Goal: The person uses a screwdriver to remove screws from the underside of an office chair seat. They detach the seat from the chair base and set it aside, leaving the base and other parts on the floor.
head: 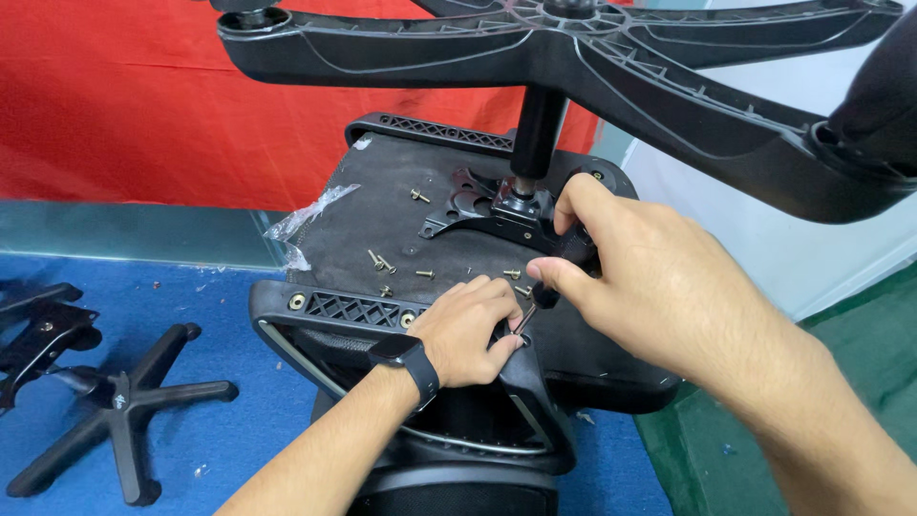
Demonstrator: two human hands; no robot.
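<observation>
Nearest the camera, the left hand, wearing a black wristband, is curled over the black plastic backrest bracket at the near edge of the overturned chair seat; its fingers are clenched around the tip end of a thin metal tool shaft, steadying it at the bracket. Just beyond, the right hand grasps the black screwdriver handle, thumb and fingers closed around it.

Judged step: driving a fastener at the bracket joint. The next move calls for keeping the shaft square to the fastener while turning.

Farther back, about 6 loose brass-coloured screws lie on the black fabric seat underside. Behind them stands the black metal tilt plate with the gas-lift column, topped by the black plastic 5-arm base.
</observation>
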